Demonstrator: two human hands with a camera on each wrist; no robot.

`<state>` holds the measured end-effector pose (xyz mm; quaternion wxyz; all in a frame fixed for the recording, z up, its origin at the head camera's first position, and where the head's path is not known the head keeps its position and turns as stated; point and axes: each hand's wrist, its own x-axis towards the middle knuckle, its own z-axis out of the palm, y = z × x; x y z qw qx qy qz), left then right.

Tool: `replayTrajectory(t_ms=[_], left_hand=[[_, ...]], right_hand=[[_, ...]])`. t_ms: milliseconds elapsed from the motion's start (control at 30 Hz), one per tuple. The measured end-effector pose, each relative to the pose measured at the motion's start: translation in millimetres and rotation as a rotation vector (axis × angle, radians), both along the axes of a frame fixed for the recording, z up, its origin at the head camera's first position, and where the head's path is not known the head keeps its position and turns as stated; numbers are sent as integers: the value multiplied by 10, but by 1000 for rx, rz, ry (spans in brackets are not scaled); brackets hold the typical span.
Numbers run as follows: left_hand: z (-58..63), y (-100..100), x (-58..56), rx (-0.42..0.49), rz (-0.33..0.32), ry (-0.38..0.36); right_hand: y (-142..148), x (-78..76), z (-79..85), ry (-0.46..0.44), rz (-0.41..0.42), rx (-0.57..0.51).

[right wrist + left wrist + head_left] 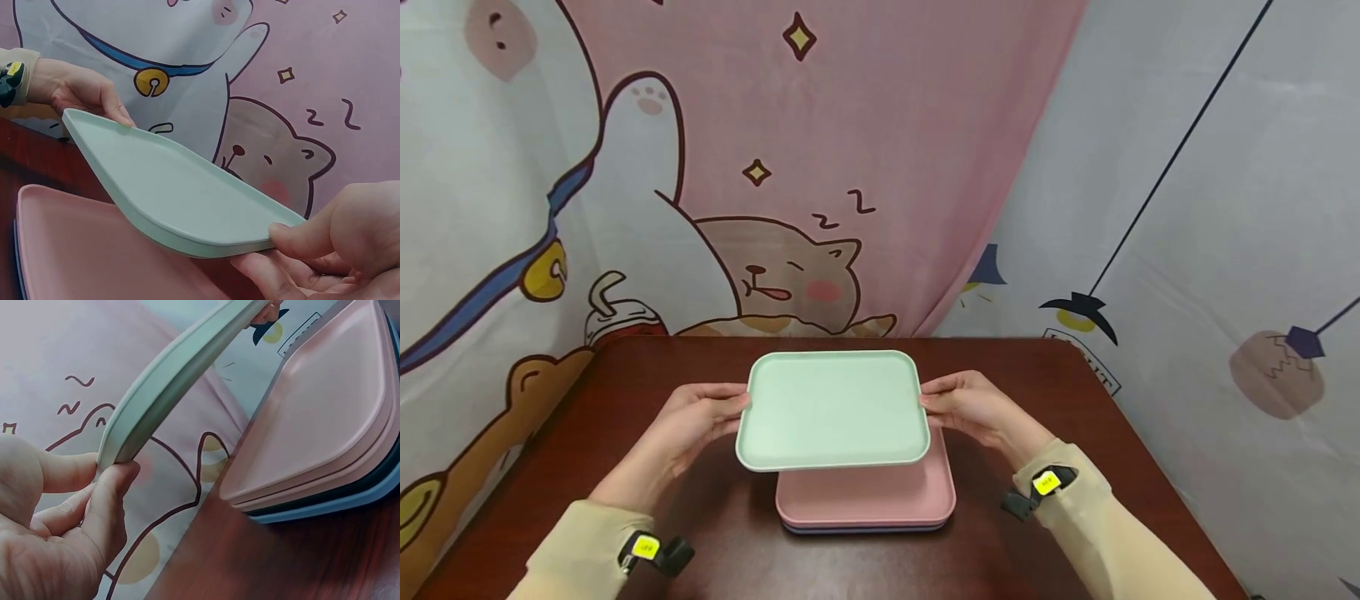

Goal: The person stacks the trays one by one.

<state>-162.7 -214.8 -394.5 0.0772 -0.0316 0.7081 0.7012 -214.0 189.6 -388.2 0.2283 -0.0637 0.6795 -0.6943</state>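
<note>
A pale green rectangular tray (833, 410) is held in the air by both hands, one at each short side. My left hand (696, 421) pinches its left edge, thumb on one face and fingers on the other; the left wrist view shows this grip on the rim (150, 406). At the opposite edge my right hand (973, 408) pinches the tray in the same way, thumb on top in the right wrist view. Below it lies a pink tray (865, 496), partly covered from the head view. Nothing lies on the green tray.
Beneath the top pink tray, the left wrist view shows another pink rim, a dark tray (300, 514) and a blue tray (331, 506) stacked on the brown wooden table (722, 533). A cartoon-printed curtain (880, 125) hangs behind the table and along its sides.
</note>
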Motion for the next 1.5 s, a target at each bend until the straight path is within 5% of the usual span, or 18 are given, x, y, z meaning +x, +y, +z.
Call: replayTrajectory(t_ms=[667,1500], left_hand=[[-251,278,59,31,-64,-33],[-511,404,73,5,-38,-84]], right_hand=[[333,217,-267,-20,1,-5],[408,290,-518,-27,-19,16]])
